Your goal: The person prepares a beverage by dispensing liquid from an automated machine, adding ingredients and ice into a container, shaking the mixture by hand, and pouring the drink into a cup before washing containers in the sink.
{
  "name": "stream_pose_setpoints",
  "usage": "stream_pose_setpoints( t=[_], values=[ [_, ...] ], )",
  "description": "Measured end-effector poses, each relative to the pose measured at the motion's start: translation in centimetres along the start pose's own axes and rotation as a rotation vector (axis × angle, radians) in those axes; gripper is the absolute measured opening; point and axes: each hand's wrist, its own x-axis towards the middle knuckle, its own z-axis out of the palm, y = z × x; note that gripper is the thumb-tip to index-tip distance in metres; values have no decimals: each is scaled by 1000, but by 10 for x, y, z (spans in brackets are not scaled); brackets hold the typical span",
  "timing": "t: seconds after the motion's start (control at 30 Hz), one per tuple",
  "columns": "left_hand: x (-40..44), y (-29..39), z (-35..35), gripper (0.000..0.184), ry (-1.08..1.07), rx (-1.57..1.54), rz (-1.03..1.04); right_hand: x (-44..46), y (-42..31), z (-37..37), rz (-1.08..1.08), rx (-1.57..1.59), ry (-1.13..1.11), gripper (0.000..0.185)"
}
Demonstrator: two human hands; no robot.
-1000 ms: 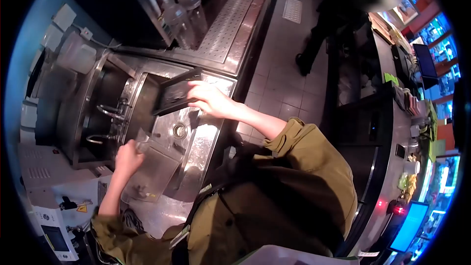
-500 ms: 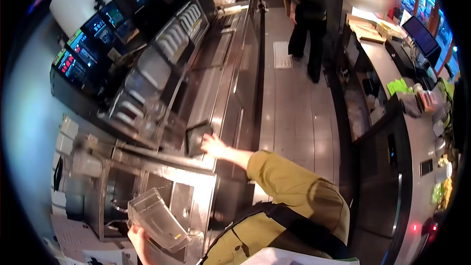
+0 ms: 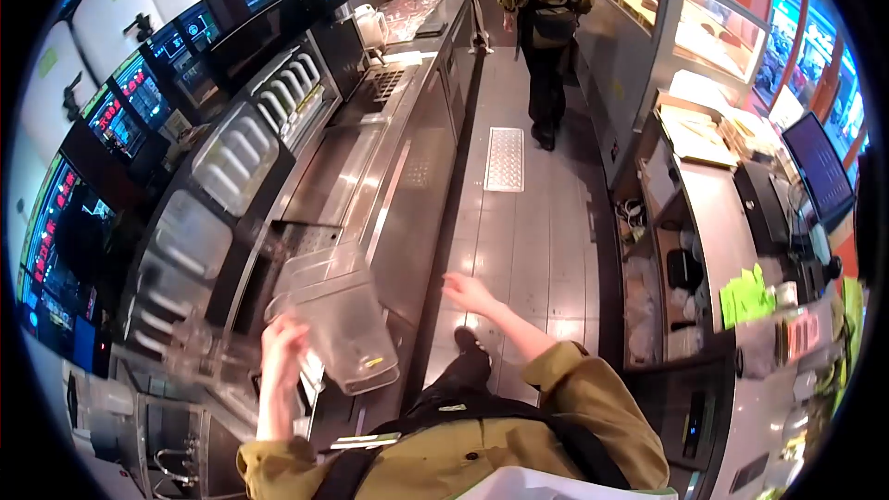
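My left hand (image 3: 285, 344) is closed on the edge of a clear plastic container (image 3: 350, 329), held tilted over the edge of the steel counter (image 3: 356, 185). The container is see-through, and a small yellow mark shows near its lower end. Out over the floor, my right hand (image 3: 466, 293) holds nothing; its fingers look loosely apart, though a little blurred.
Along the left run clear dispensers with white handles (image 3: 222, 167) beneath lit screens (image 3: 120, 116). A sink tap (image 3: 174, 463) is at lower left. Ahead, another person (image 3: 546, 18) walks down the aisle (image 3: 528, 231). Shelves (image 3: 667, 268) and a counter with a monitor (image 3: 820, 167) line the right.
The container has moved from over the sink area to beside the long counter. My right hand has left the dark-rimmed thing on the counter. The other person is farther left in view.
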Motion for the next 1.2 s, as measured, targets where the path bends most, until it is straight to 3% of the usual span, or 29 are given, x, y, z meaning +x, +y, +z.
stream_pose_setpoints(
  t=[0.07, 0.17, 0.2, 0.3, 0.47, 0.57, 0.63, 0.7, 0.73, 0.77, 0.8, 0.83, 0.87, 0.9, 0.97, 1.0, 1.03, 1.13, 1.17, 1.2],
  values=[
    [83, -13, 50, 11, -121, 172, 23, 12, 102, -53, 215, -263, 81, 38],
    [183, -1, 150, 27, -228, 154, 8, -67, 299, -125, 693, -348, 495, 29],
    [212, 2, 176, 28, -264, 128, 22, -100, 327, -153, 860, -343, 552, 27],
    [303, 27, 249, 28, -309, 55, 75, -157, 347, -222, 1266, -283, 550, 24],
    [443, 35, 353, 26, -283, -8, 174, -64, 376, -282, 1380, -176, 358, 18],
    [520, 18, 423, 22, -270, -54, 257, 28, 422, -312, 1316, -161, 198, 14],
    [572, 15, 472, 22, -148, -85, 265, 94, 460, -347, 1234, -178, 102, 12],
    [613, 30, 505, 22, -62, -39, 264, 175, 510, -402, 1038, -322, -56, 11],
    [630, 39, 517, 20, -27, -52, 244, 220, 555, -437, 801, -504, -181, 11],
    [652, 52, 528, 19, 11, -73, 245, 283, 597, -478, 315, -841, -305, 10],
    [671, 62, 537, 18, 54, -100, 244, 359, 648, -517, -247, -1136, -163, 10],
    [683, 76, 544, 13, 68, -93, 307, 481, 602, -548, 130, -1231, -210, 14],
    [703, 75, 545, 12, 127, -87, 322, 586, 492, -567, 344, -590, 468, 17],
    [719, 78, 540, 11, 190, -79, 334, 686, 459, -590, 240, -537, 464, 23],
    [747, 77, 541, 8, 337, -146, 354, 848, 312, -597, 34, -423, 354, 22],
    [763, 70, 537, 6, 416, -158, 362, 915, 271, -580, -333, -183, 408, 19],
    [781, 57, 527, 7, 485, -167, 396, 953, 192, -558, -432, -20, 324, 22],
    [834, 38, 504, 6, 645, -165, 464, 1035, 63, -499, -798, 89, 85, 20],
    [846, 40, 501, 8, 719, -178, 419, 1040, 20, -484, -832, 147, -33, 18],
    [858, 46, 494, 10, 792, -178, 392, 1049, -13, -472, -1119, 0, -5, 22]
  ],
)
